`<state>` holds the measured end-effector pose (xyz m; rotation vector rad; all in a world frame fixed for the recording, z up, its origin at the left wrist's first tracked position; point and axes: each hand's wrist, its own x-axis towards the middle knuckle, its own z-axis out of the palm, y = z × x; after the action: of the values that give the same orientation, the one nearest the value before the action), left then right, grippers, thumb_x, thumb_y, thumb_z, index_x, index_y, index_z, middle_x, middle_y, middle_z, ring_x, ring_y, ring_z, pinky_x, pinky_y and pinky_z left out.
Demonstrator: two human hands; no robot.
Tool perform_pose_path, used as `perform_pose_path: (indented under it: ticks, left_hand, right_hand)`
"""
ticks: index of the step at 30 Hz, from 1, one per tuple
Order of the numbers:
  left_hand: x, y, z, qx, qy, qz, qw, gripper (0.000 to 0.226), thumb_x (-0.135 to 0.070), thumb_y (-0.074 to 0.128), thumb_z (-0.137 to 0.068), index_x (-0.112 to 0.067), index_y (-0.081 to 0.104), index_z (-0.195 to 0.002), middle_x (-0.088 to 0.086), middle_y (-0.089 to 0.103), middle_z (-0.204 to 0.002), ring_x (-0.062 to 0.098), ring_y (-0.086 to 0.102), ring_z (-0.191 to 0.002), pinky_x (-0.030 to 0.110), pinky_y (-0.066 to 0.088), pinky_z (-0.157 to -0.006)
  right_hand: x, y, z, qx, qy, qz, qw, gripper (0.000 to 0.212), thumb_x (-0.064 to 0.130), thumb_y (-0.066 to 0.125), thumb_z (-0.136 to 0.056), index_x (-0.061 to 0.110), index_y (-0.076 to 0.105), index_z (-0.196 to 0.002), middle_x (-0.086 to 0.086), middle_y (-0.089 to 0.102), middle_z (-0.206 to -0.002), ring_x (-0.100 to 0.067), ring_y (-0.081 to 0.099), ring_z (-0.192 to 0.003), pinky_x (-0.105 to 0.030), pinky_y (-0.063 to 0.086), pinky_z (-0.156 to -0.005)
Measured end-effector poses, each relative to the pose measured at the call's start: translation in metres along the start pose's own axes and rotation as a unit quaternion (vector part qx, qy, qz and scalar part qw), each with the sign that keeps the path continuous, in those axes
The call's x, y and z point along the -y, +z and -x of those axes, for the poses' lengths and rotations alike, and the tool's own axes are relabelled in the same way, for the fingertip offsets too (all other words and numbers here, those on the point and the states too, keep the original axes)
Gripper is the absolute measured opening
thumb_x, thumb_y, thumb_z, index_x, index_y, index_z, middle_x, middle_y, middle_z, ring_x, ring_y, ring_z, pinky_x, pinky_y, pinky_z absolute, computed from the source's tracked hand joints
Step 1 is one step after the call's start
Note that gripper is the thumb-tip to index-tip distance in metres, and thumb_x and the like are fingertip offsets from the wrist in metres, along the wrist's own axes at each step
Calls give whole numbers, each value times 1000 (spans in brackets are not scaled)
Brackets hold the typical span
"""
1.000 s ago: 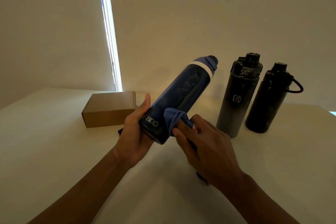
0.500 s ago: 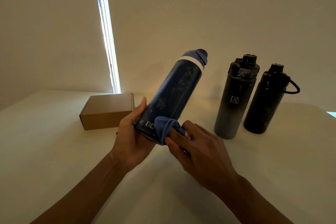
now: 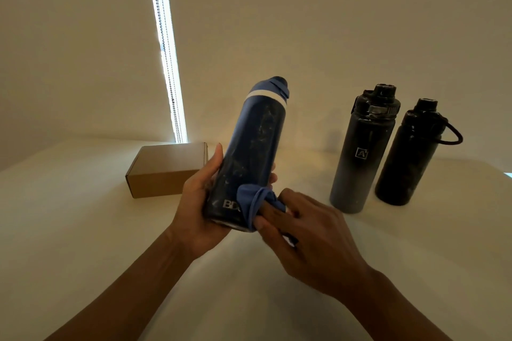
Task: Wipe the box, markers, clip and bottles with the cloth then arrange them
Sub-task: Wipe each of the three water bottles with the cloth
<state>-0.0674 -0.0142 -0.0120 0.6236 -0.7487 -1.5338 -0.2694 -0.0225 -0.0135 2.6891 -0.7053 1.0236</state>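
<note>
Gripping the blue bottle (image 3: 256, 152) near its base, the left hand (image 3: 198, 202) has its thumb up the left side and fingertips peeking out on the right, and the bottle sits tilted a bit in the centre of the frame, lifted off the table (image 3: 69, 230). Printed white letters near the bottom read "BD" and then get covered, so I can't make out the rest. What covers them is the blue cloth (image 3: 253, 202), bunched up and pinched against the bottle's lower right side by the right hand (image 3: 307, 238). Something dark with a pale bit shows under that hand's fingers, but it's too hidden to say what it is.

Over at centre right, two dark bottles stand upright just beside each other: the grey-black bottle (image 3: 360, 152) with an "A" logo, and the black bottle (image 3: 407, 155) with a loop strap sticking out to the right. Left of centre, the cardboard box (image 3: 166, 171) lies closed on the table, its right end tucked behind the left hand. Upper left there's a bright strip of window (image 3: 166, 50) with a bead chain hanging down it. Lighting is dim and yellowish, so surface marks on the bottles are hard to read.
</note>
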Motion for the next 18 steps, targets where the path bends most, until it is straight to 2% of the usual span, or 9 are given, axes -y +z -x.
perform_pose_path:
  ticks: [2, 5, 8, 11, 14, 18]
  left_hand:
    - [0, -7, -5, 4, 1, 5, 1000, 79, -67, 16, -106, -12, 52, -150, 17, 56, -149, 34, 55, -137, 54, 31, -119]
    - [1, -7, -5, -21, 1, -28, 999, 74, -64, 35, -102, -10, 55, -148, 20, 57, -148, 38, 59, -132, 53, 45, -111]
    - [-2, -1, -2, -29, 21, -81, 996, 66, -64, 53, -95, -19, 59, -143, 20, 64, -138, 37, 66, -121, 52, 53, -104]
    - [-6, 7, 5, -37, 31, -133, 990, 56, -57, 49, -97, -19, 63, -136, 21, 70, -126, 38, 71, -106, 50, 57, -95]
    - [-10, 8, 8, 7, -30, -125, 992, 56, -50, 38, -106, -13, 55, -144, 27, 63, -135, 46, 65, -118, 49, 56, -98]
    - [-11, 5, 9, 76, -75, -141, 984, 62, -49, 39, -104, -9, 47, -151, 32, 52, -145, 47, 58, -124, 49, 52, -101]
  right_hand:
    - [3, -4, 1, 30, -26, 11, 999, 31, 54, 32, -104, 41, 48, -127, 16, 55, -92, 4, 34, -74, -7, 33, -65]
    - [-1, -4, -1, 23, -31, 15, 999, 32, 54, 30, -105, 41, 47, -128, 14, 56, -95, 5, 33, -76, -9, 34, -65]
    - [-12, -7, -2, -7, 12, 29, 999, 37, 54, 23, -106, 36, 47, -127, 9, 56, -93, 2, 43, -71, -14, 39, -61]
    - [-27, -14, -1, -34, 57, 62, 996, 40, 54, 19, -105, 32, 48, -124, 6, 55, -93, 0, 40, -70, -17, 40, -61]
    - [-46, -22, 0, -83, 95, 75, 989, 42, 52, 21, -105, 24, 49, -120, 0, 57, -93, -2, 43, -69, -20, 41, -62]
    - [-67, -31, 3, -129, 149, 75, 978, 52, 51, 23, -106, 15, 58, -115, -4, 56, -95, -4, 47, -73, -27, 50, -61]
